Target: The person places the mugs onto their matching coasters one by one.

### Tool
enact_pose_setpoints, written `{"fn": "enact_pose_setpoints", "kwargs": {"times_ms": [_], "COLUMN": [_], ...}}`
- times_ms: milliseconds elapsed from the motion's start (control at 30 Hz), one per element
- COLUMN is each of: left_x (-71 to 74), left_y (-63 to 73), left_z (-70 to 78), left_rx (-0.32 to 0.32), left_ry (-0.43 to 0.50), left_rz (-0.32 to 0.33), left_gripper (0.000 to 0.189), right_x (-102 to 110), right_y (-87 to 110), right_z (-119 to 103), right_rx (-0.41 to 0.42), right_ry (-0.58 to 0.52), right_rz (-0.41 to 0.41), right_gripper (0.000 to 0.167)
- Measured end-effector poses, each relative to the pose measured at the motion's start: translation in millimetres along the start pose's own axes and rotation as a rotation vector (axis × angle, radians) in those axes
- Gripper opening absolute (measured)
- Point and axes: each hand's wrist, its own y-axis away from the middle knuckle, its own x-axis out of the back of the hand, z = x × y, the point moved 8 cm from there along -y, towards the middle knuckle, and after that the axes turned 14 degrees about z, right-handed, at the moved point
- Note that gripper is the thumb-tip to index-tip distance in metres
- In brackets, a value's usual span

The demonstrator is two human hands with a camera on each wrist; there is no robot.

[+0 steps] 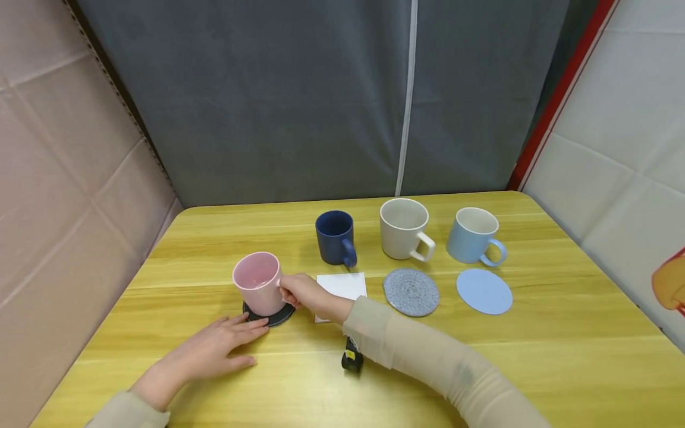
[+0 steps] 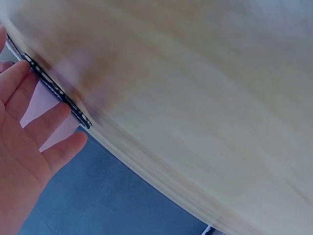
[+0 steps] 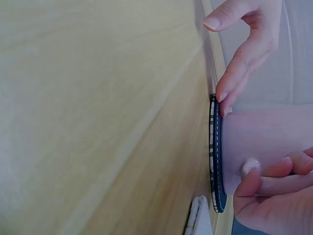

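Right hand (image 1: 309, 293) pinches the handle of the pink mug (image 1: 258, 289) between thumb and curled fingers. This mug stands upright just left of that hand, on a round black coaster (image 1: 282, 317). Spread flat, the left hand (image 1: 214, 349) lies nearer the person than the mug, its fingertips touching the coaster's edge. Just right of the right hand is a white square mat (image 1: 342, 285), partly hidden by the wrist; farther right lie a grey round mat (image 1: 411, 291), then a pale blue disc (image 1: 484, 291). Beyond the right hand stand a navy mug (image 1: 332, 242), a white mug (image 1: 397, 235) and, farthest from it, a light blue mug (image 1: 468, 242). Nearer the person, a small black object (image 1: 351, 358) rests on the desk (image 1: 289, 395) beside the right sleeve (image 1: 433, 356).
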Motion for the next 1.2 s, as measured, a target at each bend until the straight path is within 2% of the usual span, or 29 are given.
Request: {"fn": "enact_pose_setpoints", "kwargs": {"times_ms": [233, 467, 667, 800, 900, 967, 1100, 1200], "left_x": [-1.4, -0.3, -0.8, -1.0, -1.2, -1.6, -2.2, -2.0], "left_y": [1.2, 1.0, 0.4, -3.2, -5.0, -5.0, -3.8, -2.4], "left_z": [0.5, 0.2, -0.1, -1.1, -2.0, -2.5, -2.6, -2.3], "left_rx": [-0.006, -0.004, -0.004, -0.004, 0.003, 0.010, 0.019, 0.020], "left_ry": [-0.013, -0.006, -0.011, -0.012, -0.009, -0.007, -0.002, -0.005], "left_rz": [0.002, 0.000, 0.004, 0.008, -0.001, -0.012, -0.024, -0.025], "left_gripper": [0.050, 0.049, 0.048, 0.049, 0.050, 0.050, 0.050, 0.050], "right_x": [0.7, 0.6, 0.2, 7.4, 19.4, 32.1, 65.4, 90.9], "right_y": [8.1, 1.5, -0.9, -1.6, -1.5, -1.6, -2.3, -2.6], "right_z": [-8.4, 0.2, 1.5, -0.7, -6.1, -13.9, -35.5, -50.0], "right_rx": [0.003, 0.021, 0.008, -0.006, 0.008, 0.044, 0.143, 0.215], "right_ry": [0.017, 0.032, 0.063, 0.157, 0.235, 0.292, 0.381, 0.402], "right_rz": [0.030, 0.043, -0.008, -0.051, -0.068, -0.051, 0.043, 0.117], "right_gripper": [0.028, 0.029, 0.030, 0.032, 0.031, 0.031, 0.028, 0.025]}}
